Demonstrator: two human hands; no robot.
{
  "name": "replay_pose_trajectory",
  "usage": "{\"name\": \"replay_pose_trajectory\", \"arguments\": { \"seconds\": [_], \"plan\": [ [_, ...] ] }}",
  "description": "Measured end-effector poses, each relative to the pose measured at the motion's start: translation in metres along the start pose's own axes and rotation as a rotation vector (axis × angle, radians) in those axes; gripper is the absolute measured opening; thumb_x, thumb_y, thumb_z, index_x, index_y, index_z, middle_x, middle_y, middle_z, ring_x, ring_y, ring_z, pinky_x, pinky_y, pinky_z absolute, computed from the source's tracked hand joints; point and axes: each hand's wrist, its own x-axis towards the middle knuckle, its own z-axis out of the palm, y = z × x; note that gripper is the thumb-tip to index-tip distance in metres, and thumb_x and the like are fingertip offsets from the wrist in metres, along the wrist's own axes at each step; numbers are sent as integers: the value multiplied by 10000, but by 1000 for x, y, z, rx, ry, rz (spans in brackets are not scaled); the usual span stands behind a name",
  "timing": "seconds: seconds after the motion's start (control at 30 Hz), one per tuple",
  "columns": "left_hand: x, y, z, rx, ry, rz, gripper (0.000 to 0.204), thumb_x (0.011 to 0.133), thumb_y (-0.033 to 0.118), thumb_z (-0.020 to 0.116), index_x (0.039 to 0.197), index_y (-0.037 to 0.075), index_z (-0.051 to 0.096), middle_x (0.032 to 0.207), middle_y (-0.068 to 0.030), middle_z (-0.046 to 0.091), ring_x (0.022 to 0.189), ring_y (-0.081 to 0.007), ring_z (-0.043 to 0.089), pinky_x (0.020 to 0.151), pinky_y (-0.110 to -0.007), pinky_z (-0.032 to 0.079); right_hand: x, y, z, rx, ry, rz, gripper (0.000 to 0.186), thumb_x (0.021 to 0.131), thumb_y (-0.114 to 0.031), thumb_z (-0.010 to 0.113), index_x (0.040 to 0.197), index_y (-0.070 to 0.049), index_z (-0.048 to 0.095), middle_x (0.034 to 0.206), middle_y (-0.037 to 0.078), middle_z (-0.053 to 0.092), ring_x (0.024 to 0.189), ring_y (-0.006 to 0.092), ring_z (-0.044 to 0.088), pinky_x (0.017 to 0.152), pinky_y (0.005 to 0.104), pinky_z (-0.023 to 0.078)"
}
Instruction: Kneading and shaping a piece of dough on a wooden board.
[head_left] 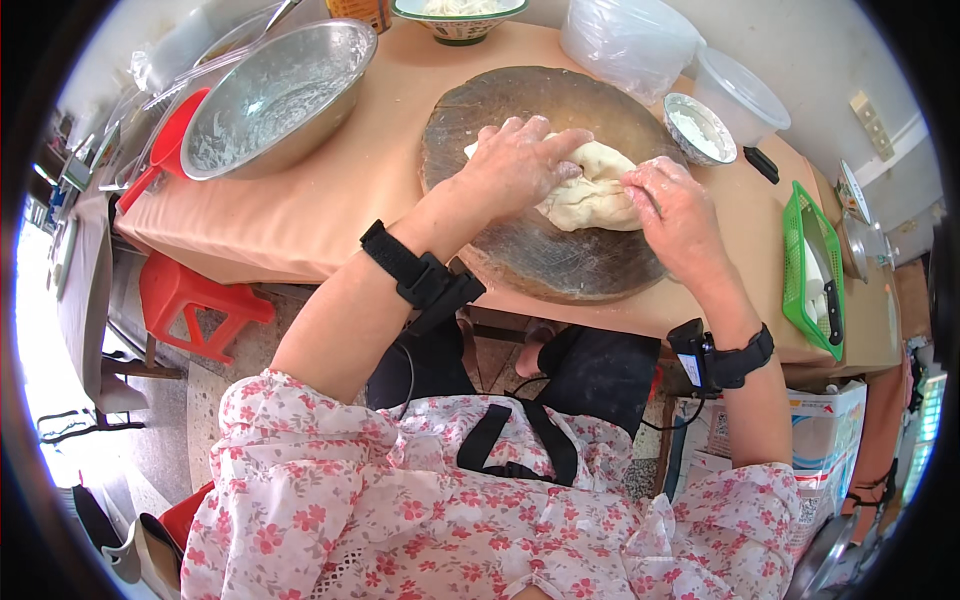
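A pale lump of dough (590,205) lies folded and uneven on a round wooden chopping board (545,265). My left hand (522,165) rests over the dough's left part, its fingers curled round and pressing into it. At the right end, my right hand (678,210) pinches the dough's edge between thumb and fingers. White flour dusts both hands. Part of the dough is hidden beneath my left hand. Just beyond the board's right side stands a small bowl (714,152) holding white flour.
A large floury metal bowl (325,118) and a red scoop-like utensil (178,130) stand at the left. Beyond the board are a patterned bowl (458,28) and plastic tubs (635,40). At the right, a green basket (792,265) holds a black-handled knife (833,310). A red stool (185,295) stands below.
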Motion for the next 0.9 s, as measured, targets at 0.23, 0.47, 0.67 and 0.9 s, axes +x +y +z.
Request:
{"name": "replay_pose_trajectory", "arguments": {
  "seconds": [0.23, 0.47, 0.67, 0.9],
  "plan": [
    [5, 2, -4, -39, -51, -75, 426, 957, 385, 532, 1347, 218, 493, 1204, -140, 564, 1158, -377, 522, 943, -538, 407, -3, -12, 3, -75, -9, -100, 79, 861, -80, 606, 885, -32, 664, 889, 124, 606, 908, 325, 593, 793, 421, 491],
    [5, 5, -3, -28, -57, -88, 427, 958, 385, 529, 1346, 211, 493, 1215, -134, 563, 1167, -369, 518, 948, -539, 405, 12, -16, 7, -136, -61, 50, 117, 869, -106, 594, 893, -31, 681, 876, 122, 635, 900, 311, 612, 774, 423, 494],
    [6, 7, -4, -27, -74, -108, 422, 958, 377, 530, 1343, 208, 495, 1217, -133, 561, 1174, -366, 510, 958, -533, 395, 21, -15, 14, -283, -140, 66, 117, 852, -117, 590, 866, -42, 679, 877, 116, 642, 906, 311, 616, 775, 419, 498],
    [5, 7, -4, -41, -70, -106, 422, 956, 368, 533, 1345, 208, 494, 1230, -132, 550, 1177, -365, 504, 963, -526, 387, 16, -11, 16, -145, -76, 106, 76, 833, -105, 601, 873, -56, 644, 865, 118, 638, 895, 312, 606, 769, 424, 486]
  ]
}}
